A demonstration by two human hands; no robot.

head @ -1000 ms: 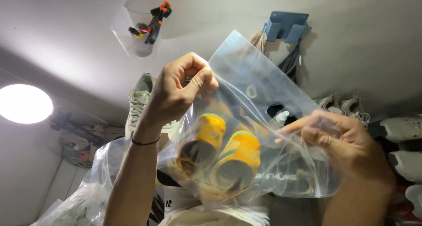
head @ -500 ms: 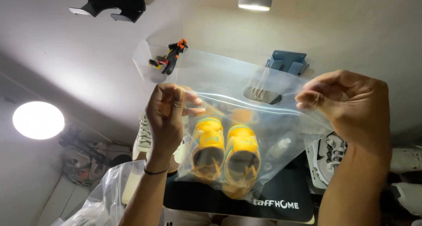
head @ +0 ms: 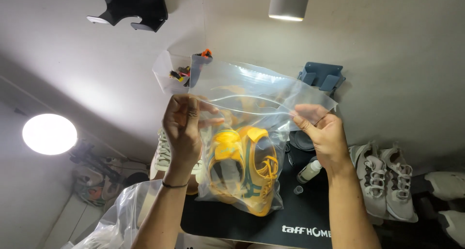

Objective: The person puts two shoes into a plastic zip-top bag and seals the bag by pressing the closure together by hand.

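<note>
while held up, bag (head: 252, 133) between left hand (head: 183, 130), right hand (head: 322, 133).

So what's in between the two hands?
In the head view, the clear bag stretches between the left hand and right hand, each pinching its top edge. The yellow shoes hang inside it.

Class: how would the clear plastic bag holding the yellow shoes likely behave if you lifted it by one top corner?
The clear plastic bag looks thin and creased, so probably floppy. The yellow shoes sag at its bottom, so it would likely swing bottom-heavy. Its glossy film may slip between fingertips.
</note>
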